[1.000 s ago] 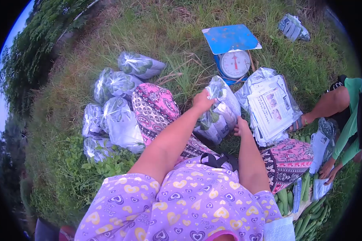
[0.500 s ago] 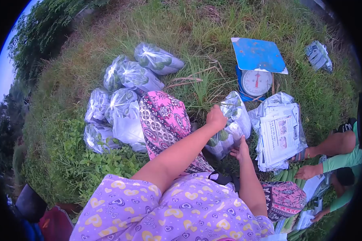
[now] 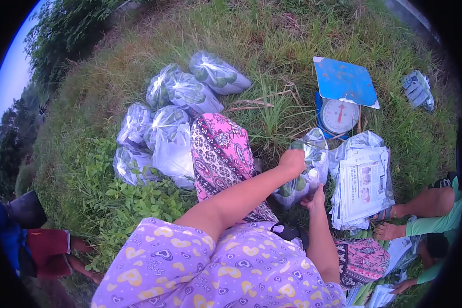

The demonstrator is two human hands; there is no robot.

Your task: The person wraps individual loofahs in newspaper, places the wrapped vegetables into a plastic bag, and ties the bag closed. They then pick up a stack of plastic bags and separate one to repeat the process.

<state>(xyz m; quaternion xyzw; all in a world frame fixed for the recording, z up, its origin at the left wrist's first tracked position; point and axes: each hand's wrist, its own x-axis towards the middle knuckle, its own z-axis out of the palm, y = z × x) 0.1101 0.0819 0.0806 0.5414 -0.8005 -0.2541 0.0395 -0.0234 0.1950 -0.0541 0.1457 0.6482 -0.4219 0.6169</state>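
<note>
at the bottom of the frame, soft purple shirt (image 3: 215,262) printed with hearts. just above it, left hand (image 3: 292,161) closed in a fist round the gathered top of a clear plastic bag (image 3: 308,179). right hand (image 3: 313,197) beneath, fingers up against the bag's lower side; gripping or only propping, impossible to tell. bag right of centre, thin, crinkled and shiny, bulging with rounded dark green vegetables, held low between a pink patterned trouser leg (image 3: 218,149) and a flat stack of newspapers (image 3: 362,187) lying in loose plastic. little free room there: papers just beside it on the right, leg close on the left. at the right edge, a co-worker's green sleeve (image 3: 439,223) near the papers. further up, open tufty grass (image 3: 267,110) in the middle. left of centre, a heap of tied bags (image 3: 182,95), rounded, glossy, pressed together. upper right, a round-dialled scale (image 3: 339,115) under a scuffed blue square pan (image 3: 346,82).
</note>
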